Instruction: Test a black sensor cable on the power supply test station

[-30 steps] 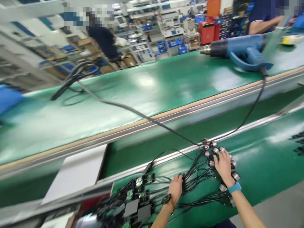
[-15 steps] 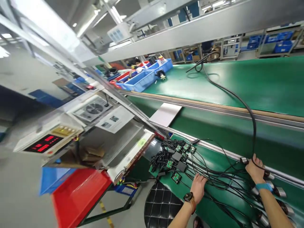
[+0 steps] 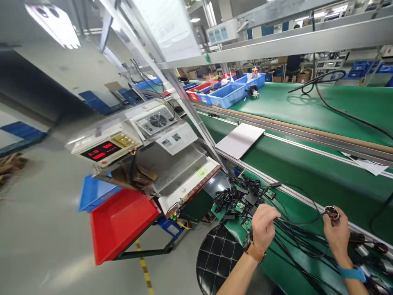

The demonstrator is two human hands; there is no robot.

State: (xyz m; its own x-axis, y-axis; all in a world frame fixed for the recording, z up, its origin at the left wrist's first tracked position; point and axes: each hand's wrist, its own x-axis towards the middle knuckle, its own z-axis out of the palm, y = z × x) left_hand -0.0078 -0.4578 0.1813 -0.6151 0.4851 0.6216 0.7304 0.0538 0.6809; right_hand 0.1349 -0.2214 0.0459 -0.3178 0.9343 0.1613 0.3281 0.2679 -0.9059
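My right hand (image 3: 337,231) grips a small cylindrical motor (image 3: 332,212), its round open end facing up and a black cable running from it to the left. Closed at the fingertips, my left hand (image 3: 264,225) pinches a black cable over the bundle of black cables (image 3: 302,241) on the green bench. Small green circuit boards (image 3: 246,224) and black boxes (image 3: 251,199) lie left of it, partly hidden by the hand. More silver motors (image 3: 362,250) lie beside and below my right wrist.
A black padded stool (image 3: 219,256) stands below the bench. To the left are a red tray (image 3: 123,225), a blue tray (image 3: 98,190) and a device with a red display (image 3: 102,151). A white board (image 3: 241,139) and blue bins (image 3: 229,95) lie farther back.
My right hand has lifted a motor from the row at the bench's edge. My left hand has risen slightly and closed tighter. The view has swung left.
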